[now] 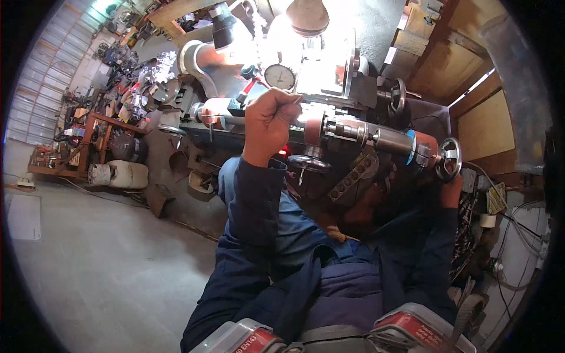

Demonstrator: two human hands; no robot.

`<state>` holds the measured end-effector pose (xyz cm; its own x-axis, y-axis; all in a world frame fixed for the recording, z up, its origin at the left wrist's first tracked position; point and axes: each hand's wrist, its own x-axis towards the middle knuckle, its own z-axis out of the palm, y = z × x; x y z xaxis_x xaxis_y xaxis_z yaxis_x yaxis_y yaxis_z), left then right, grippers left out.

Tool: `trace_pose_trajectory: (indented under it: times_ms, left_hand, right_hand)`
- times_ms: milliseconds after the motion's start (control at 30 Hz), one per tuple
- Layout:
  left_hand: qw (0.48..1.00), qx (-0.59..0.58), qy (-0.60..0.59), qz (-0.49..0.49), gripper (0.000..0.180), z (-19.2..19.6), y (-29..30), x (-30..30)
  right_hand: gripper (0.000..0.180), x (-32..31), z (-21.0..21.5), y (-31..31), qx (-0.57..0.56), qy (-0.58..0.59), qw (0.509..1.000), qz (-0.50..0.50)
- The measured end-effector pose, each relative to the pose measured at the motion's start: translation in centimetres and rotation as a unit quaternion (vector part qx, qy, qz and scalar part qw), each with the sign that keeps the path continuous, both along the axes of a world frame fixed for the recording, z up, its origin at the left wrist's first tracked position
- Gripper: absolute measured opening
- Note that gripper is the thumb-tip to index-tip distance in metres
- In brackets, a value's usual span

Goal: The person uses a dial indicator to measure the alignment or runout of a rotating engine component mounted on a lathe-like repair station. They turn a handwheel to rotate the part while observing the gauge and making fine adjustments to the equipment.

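Observation:
My left hand [271, 122] is closed in a pinch above the machine's middle, just below a round dial gauge [279, 77]. Whatever its fingertips hold is too small to make out. A red-and-black piece [250, 88] sits beside that hand. Low on the right, my right hand [451, 191] reaches the lower rim of a metal handwheel [450, 159]; its fingers are hidden. This wheel sits at the end of a horizontal steel cylinder [393, 141] with a blue ring. Near the middle, another handwheel [309, 163] has a crank handle.
Two lamp heads [229, 28] [307, 17] hang over the brightly lit machine. Another handwheel [398, 96] stands at the back right. Cluttered metal parts [156, 82] fill the far left, by a rusty frame [91, 141]. Wooden panels [471, 88] rise at the right, and cables [524, 235] hang there.

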<state>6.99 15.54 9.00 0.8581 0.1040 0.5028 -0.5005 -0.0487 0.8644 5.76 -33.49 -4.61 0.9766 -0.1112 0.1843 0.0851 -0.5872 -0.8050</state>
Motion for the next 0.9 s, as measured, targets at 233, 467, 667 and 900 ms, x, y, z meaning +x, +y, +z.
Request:
trace_pose_trajectory:
  times_ms: [233, 467, 667, 900]
  left_hand:
    - [0.948, 0.058, -0.134, 0.281, 0.011, -1.3, -2.9, -0.7]
    - [0.873, -0.120, -0.282, 0.379, 0.022, 0.6, -1.2, -0.5]
    - [0.892, -0.094, -0.212, 0.388, 0.019, -0.9, 0.7, -0.9]
    - [0.893, -0.107, -0.253, 0.357, 0.016, -1.0, 0.2, -0.8]
  right_hand:
    - [0.021, 0.1, 0.3, 0.0, -0.014, 0.030, 0.999, 0.008]
    - [0.022, -0.9, 3.0, -1.0, -0.033, 0.066, 0.995, 0.069]
    - [0.025, -2.3, 5.8, -3.8, -0.066, 0.047, 0.995, 0.054]
    - [0.035, 1.9, 7.6, -1.9, -0.019, -0.029, 0.998, -0.061]
